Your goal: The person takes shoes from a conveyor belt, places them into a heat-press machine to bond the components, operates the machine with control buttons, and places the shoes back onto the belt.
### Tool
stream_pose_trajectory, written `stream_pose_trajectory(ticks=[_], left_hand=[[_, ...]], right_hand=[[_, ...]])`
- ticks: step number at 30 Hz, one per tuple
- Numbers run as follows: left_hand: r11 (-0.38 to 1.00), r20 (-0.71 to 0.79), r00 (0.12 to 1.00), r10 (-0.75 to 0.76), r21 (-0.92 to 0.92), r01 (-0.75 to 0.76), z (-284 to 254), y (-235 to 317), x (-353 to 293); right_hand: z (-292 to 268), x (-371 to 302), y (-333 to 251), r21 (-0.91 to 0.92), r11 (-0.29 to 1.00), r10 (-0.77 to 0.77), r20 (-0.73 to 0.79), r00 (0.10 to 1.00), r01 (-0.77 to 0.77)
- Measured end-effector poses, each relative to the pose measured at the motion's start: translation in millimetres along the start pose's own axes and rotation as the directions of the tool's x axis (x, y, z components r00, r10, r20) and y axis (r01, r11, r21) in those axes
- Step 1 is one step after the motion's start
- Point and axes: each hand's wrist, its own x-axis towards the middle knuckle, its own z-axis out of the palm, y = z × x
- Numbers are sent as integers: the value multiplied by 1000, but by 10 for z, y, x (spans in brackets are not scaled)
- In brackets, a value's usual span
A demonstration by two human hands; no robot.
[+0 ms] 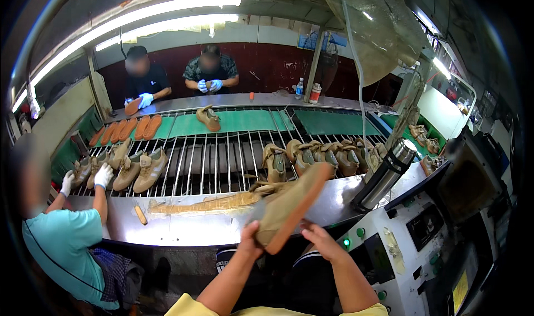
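Observation:
A tan shoe [285,210] with an orange-brown sole is tilted up in front of me, above the metal edge of the bench. My left hand [251,242] grips it at its lower end, with the thumb against the tan upper. Beside the sole is my right hand [324,242], its fingers apart and holding nothing; whether a fingertip touches the sole I cannot tell. Just beyond the held shoe, several tan shoes [305,159] stand in a row on the roller conveyor [233,149].
A steel thermos [389,168] leans at the right, near a control panel [361,232] with green buttons. At left, a co-worker in a turquoise shirt [67,227] handles shoes with white gloves. Two gloved people sit across the conveyor. Orange soles [130,128] lie on green matting.

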Motion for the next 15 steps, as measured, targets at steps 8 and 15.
stream_pose_trajectory(ticks=[8,15], left_hand=[[-284,369,728,578,927,-245,-670,445,244],[-67,276,788,550,955,-288,-998,263,98]], right_hand=[[-185,-120,761,-46,996,59,-237,970,-72],[-295,-512,1595,-244,963,-53,-591,805,-115]])
